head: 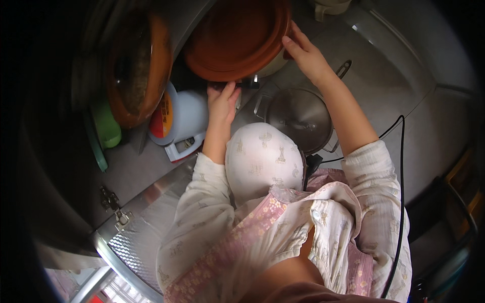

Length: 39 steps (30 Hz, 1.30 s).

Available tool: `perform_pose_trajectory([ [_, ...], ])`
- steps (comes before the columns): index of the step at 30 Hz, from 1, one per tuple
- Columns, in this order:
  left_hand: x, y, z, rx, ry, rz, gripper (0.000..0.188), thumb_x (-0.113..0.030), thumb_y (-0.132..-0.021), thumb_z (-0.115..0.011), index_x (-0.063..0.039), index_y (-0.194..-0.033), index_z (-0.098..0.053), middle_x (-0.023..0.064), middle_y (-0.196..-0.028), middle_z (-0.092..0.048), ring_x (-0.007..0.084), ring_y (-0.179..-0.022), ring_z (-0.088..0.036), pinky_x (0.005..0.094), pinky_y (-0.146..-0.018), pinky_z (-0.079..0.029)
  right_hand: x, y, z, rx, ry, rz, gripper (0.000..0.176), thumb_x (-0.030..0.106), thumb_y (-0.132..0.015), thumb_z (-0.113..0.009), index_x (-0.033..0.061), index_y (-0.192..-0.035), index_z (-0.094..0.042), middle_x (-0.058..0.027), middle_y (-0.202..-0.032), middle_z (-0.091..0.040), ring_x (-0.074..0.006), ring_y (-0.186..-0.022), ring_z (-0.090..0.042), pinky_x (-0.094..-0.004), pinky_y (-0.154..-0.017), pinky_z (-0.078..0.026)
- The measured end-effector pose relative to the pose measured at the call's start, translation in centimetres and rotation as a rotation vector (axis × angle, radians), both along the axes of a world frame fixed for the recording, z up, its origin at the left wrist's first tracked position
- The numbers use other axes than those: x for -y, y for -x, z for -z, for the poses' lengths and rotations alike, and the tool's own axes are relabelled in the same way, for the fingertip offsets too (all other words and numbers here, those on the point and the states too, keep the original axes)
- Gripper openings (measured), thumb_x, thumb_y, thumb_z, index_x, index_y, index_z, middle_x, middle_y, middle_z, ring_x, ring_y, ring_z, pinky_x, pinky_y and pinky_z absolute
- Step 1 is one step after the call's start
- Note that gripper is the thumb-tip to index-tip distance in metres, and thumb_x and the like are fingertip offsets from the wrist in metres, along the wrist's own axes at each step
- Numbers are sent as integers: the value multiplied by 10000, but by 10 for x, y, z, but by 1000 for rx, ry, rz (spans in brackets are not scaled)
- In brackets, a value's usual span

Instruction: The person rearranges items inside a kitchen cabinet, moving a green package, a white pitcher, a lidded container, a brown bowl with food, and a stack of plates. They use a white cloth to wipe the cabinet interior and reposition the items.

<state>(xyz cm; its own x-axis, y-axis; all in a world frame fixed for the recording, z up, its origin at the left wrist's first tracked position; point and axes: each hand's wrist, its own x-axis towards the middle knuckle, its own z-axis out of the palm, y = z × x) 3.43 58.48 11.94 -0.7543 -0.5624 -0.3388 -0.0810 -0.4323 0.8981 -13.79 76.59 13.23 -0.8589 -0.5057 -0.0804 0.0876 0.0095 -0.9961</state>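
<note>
A round terracotta dish or lid (235, 41), tilted with its broad face towards me, is between my two hands at the top of the view. My right hand (303, 51) grips its right rim, thumb on the near side. At the lower edge, my left hand (223, 100) holds it from below, its fingertips partly hidden. A black handle (248, 83) sticks out beside the left fingers. Behind the dish, part of a pale rounded vessel (274, 64) shows. A lidded metal pot (299, 119) with loop handles sits on the tiled floor between my forearms.
Inside the cabinet at left are an orange-rimmed vessel (151, 68), a white plastic jug (189, 113) with a handle, and a green container (108, 125). A cabinet door (132, 261) hangs on a metal hinge (119, 214). My raised knee (263, 159) and a black cable (401, 189) are close by.
</note>
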Motion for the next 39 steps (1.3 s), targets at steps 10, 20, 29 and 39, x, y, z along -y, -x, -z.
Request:
perform_pose_trajectory([
  [10, 5, 14, -20, -166, -243, -117, 795, -562, -862, -485, -303, -1444, -10, 78, -1499, -37, 350, -1375, -55, 528, -1084, -165, 22, 6, -50, -225, -452, -73, 741, 556, -879, -396, 136, -1449, -176, -233, -1223, -531, -355, -1152, -506, -391, -947, -406],
  [20, 20, 45, -46, -24, -453, -215, 1027, -626, -728, -620, -122, -1431, -66, 139, -1494, -41, 280, -1385, -65, 562, -1078, -12, 78, 14, -70, -189, -505, -32, 655, 457, -922, -373, 160, -1452, -130, -209, -1287, -489, -360, -1231, -428, -443, -1015, -313],
  [29, 55, 31, -37, 95, -466, -622, 321, -387, -891, -558, -106, -1020, -471, 7, -872, -520, 149, -775, -489, 411, -811, -414, 36, -9, -47, -356, -442, -72, 613, 379, -892, -496, 102, -1399, -291, -176, -1202, -557, -343, -1071, -551, -394, -871, -455],
  [39, 13, 41, -26, 145, 414, -322, 472, -84, -908, -491, 18, -1325, -297, 146, -1190, -392, 210, -959, -488, 377, -846, -461, -50, -73, -26, -220, -479, -55, 560, 300, -894, -538, 80, -1375, -352, -209, -1184, -555, -335, -1044, -567, -362, -875, -451],
])
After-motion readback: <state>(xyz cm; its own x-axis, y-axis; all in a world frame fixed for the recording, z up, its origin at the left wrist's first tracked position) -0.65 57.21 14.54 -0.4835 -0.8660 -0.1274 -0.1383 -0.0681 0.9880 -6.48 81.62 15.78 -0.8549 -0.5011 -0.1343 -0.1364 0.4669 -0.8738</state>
